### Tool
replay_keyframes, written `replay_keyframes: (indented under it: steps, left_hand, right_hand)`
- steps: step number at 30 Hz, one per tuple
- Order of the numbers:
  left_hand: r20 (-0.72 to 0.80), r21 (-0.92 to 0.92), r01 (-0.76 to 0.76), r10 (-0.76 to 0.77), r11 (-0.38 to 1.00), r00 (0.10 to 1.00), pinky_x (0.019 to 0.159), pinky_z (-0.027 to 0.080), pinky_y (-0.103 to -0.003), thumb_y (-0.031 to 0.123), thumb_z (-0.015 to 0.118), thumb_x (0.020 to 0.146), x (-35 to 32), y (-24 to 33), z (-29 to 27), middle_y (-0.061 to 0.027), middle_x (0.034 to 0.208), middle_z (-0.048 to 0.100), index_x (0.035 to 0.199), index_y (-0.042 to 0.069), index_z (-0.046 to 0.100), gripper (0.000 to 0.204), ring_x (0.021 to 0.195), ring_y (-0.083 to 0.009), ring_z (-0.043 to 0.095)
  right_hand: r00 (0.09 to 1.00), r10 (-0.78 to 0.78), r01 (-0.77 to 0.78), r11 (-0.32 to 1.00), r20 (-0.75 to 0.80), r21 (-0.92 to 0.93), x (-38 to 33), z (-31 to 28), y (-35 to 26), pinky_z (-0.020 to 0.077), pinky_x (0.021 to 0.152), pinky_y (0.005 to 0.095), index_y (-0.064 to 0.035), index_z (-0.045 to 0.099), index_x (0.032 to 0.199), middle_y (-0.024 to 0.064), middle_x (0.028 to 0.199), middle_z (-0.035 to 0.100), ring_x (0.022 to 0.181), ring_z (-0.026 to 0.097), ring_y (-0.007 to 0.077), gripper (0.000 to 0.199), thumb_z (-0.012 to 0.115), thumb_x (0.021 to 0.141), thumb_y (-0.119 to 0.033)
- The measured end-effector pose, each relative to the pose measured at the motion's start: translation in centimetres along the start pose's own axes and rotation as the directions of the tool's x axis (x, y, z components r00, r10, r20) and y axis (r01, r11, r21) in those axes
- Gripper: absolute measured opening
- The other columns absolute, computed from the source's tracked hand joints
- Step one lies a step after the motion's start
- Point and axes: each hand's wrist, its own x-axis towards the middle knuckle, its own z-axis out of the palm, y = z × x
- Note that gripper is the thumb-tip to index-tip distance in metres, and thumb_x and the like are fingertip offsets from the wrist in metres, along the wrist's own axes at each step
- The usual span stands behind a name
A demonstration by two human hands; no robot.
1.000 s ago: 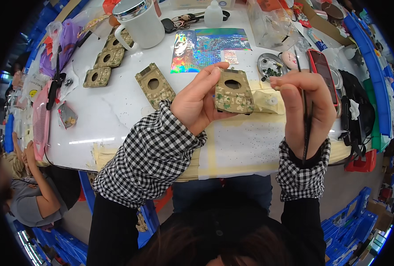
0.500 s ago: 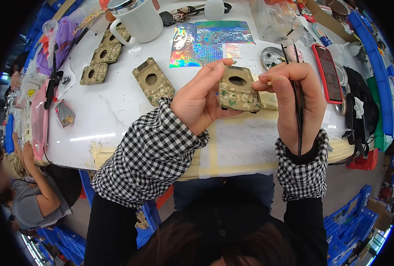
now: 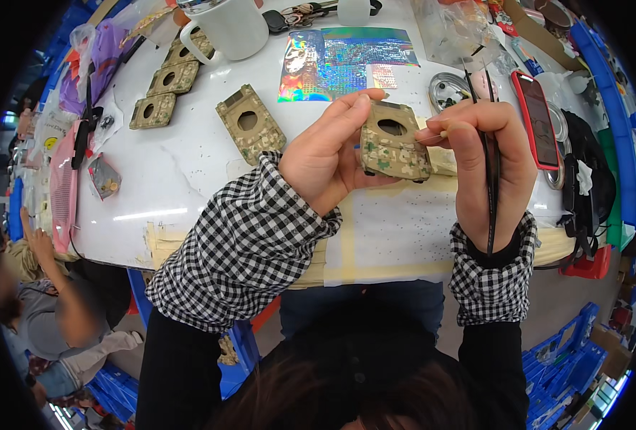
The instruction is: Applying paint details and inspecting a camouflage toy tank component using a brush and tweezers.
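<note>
My left hand [image 3: 323, 159] is closed on the edge of a camouflage-patterned model tank hull [image 3: 398, 156], with a round hole in its top. Close by its right side, my right hand [image 3: 500, 161] pinches a thin pale stick [image 3: 442, 134] between thumb and forefinger. The stick's tip points at the hull; whether it touches, I cannot tell. Black tweezers [image 3: 492, 204] are also held in that hand, lying across the palm with their points upward. Another camouflage hull [image 3: 262, 141] lies on the table left of my left hand.
Several more hulls [image 3: 153, 112] stand in a row at the far left, near a white mug [image 3: 238, 32]. Shiny holographic sheets [image 3: 304, 68] lie behind my hands. At right are a red-cased phone [image 3: 535, 118] and a round metal tin [image 3: 448, 89]. Another person [image 3: 53, 308] sits at left.
Both hands, with the hull, stick and tweezers, sit slightly further right in the picture, and the whole view has shifted a little. The person at left has moved; a pale-trousered leg now shows.
</note>
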Motion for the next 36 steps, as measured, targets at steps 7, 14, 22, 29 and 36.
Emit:
replay_keyframes:
  steps: [7, 14, 22, 29, 36]
  left_hand:
    - [-0.003, 0.004, -0.002, 0.002, 1.0, 1.0, 0.08, 0.058, -0.036, 0.038, 0.034, 0.101, 0.0, 0.1, 0.1, -0.016, 0.121, 0.055, 0.132, 0.009, 0.037, 0.043, 0.102, -0.0305, 0.063]
    - [-0.039, 0.013, -0.01, 0.01, 1.0, 0.999, 0.079, 0.06, -0.032, 0.036, 0.036, 0.101, 0.0, 0.3, 0.2, -0.0157, 0.124, 0.053, 0.133, 0.009, 0.037, 0.042, 0.108, -0.034, 0.06]
    - [-0.047, -0.005, -0.04, 0.04, 0.999, 0.998, 0.078, 0.059, -0.031, 0.035, 0.038, 0.101, 0.3, 0.2, -0.4, -0.0162, 0.126, 0.052, 0.135, 0.009, 0.039, 0.042, 0.11, -0.035, 0.059]
    - [-0.052, -0.049, -0.059, 0.056, 0.997, 0.997, 0.076, 0.06, -0.03, 0.032, 0.038, 0.101, 0.4, 0.4, -0.8, -0.0191, 0.128, 0.05, 0.134, 0.007, 0.04, 0.041, 0.11, -0.0354, 0.058]
    - [-0.042, -0.081, -0.076, 0.073, 0.994, 0.996, 0.077, 0.06, -0.03, 0.029, 0.038, 0.101, 0.6, 0.4, -1.6, -0.0249, 0.13, 0.047, 0.134, 0.005, 0.038, 0.041, 0.111, -0.0361, 0.057]
  right_hand:
    - [0.999, 0.028, -0.026, 0.997, -0.026, 0.069, -0.1, 0.0, -0.4, 0.0483, 0.069, 0.0206, 0.0019, 0.054, 0.094, 0.0069, 0.084, 0.064, 0.074, 0.059, 0.0087, 0.008, 0.052, 0.095, -0.006]
    - [0.982, -0.104, 0.051, 0.95, -0.158, -0.309, -0.8, -3.1, -0.8, 0.0489, 0.068, 0.0247, 0.0023, 0.057, 0.09, 0.0078, 0.081, 0.064, 0.074, 0.061, 0.0135, 0.006, 0.059, 0.09, -0.003]
    - [0.976, -0.217, 0.145, 0.689, -0.011, -0.71, -2.2, -3.7, 1.2, 0.0434, 0.056, 0.0308, -0.0013, 0.06, 0.084, 0.0089, 0.076, 0.062, 0.063, 0.056, 0.023, 0.012, 0.071, 0.078, -0.002]
    - [0.983, -0.179, 0.152, 0.693, 0.035, -0.705, -3.2, -4.9, 1.3, 0.0484, 0.07, 0.0313, -0.0023, 0.061, 0.11, 0.0143, 0.092, 0.065, 0.083, 0.063, 0.0257, 0.03, 0.063, 0.088, -0.023]
    - [0.989, 0.107, -0.145, 0.87, -0.106, -0.472, -7.8, -6.8, -0.2, 0.0464, 0.083, 0.0294, 0.0042, 0.046, 0.127, 0.0177, 0.097, 0.066, 0.089, 0.064, 0.0206, 0.047, 0.053, 0.095, -0.029]
